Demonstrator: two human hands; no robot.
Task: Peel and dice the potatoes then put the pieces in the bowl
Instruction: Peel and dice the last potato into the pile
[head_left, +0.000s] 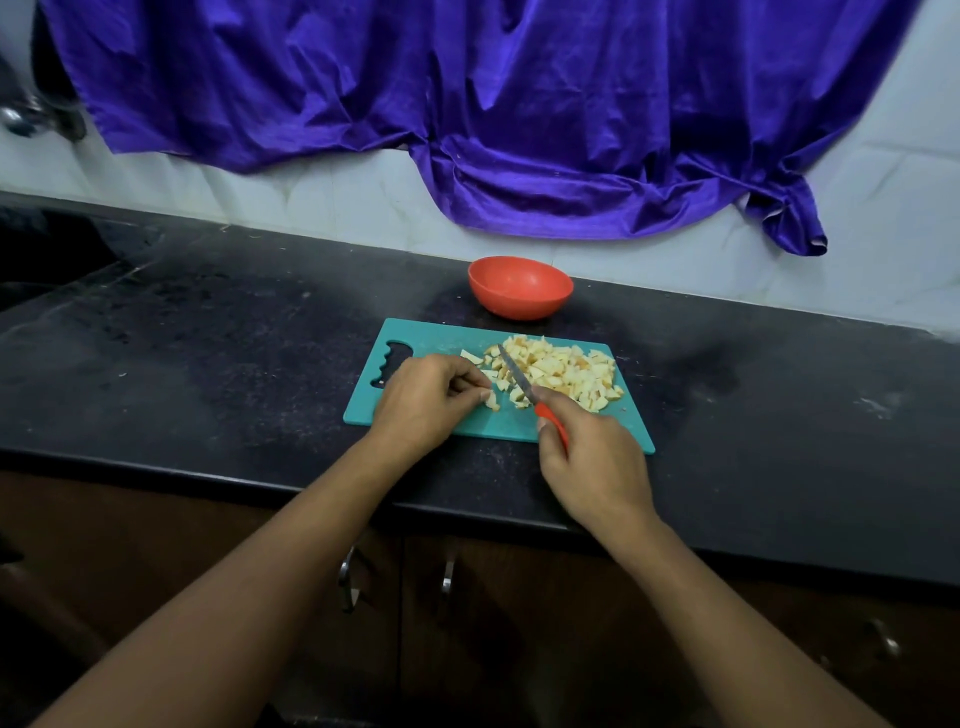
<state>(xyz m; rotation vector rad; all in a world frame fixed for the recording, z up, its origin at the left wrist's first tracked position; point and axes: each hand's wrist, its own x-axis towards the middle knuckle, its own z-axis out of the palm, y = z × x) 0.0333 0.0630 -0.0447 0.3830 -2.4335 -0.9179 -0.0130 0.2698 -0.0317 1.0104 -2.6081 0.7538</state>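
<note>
My left hand (426, 400) curled, pinching a pale potato piece (492, 402). My right hand (592, 462) gripped the red-handled knife (519, 379), its blade slanting over rough cubes (566, 371) heaped on the teal plastic board (431, 335), near the round bowl (519, 288).

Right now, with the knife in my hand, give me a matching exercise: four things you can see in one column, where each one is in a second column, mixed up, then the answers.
Things
1. bowl
2. knife
3. potato pieces
4. purple cloth

Places
A. piled on the teal cutting board
B. hanging against the wall
C. in the grip of the right hand
D. on the counter, beyond the board

Pairs: 1-D, 2-C, 3-A, 4-B.
</note>
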